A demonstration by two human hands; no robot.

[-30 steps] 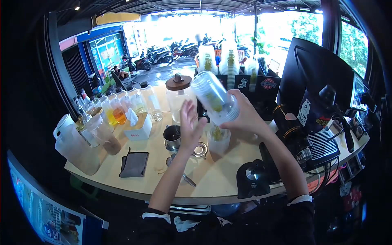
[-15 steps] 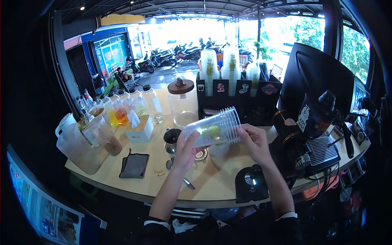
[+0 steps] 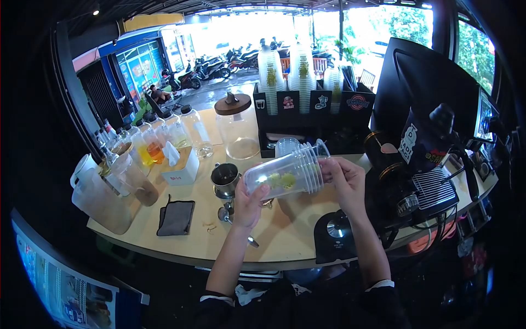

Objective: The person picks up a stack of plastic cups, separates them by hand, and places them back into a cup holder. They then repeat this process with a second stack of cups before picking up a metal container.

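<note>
Above the counter (image 3: 285, 236), open toward its edge, the cup stack (image 3: 280, 177) runs sideways, rims rightward; left hand (image 3: 250, 206) clasps its base, right hand (image 3: 346, 183) pinches seemingly one rim.

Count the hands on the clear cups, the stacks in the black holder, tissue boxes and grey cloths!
Hands on clear cups: 2
Stacks in the black holder: 3
Tissue boxes: 1
Grey cloths: 1
Total: 7

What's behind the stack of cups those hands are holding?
Behind the cup stack, what looks like another clear cup pokes up; the stack covers its lower part.
</note>
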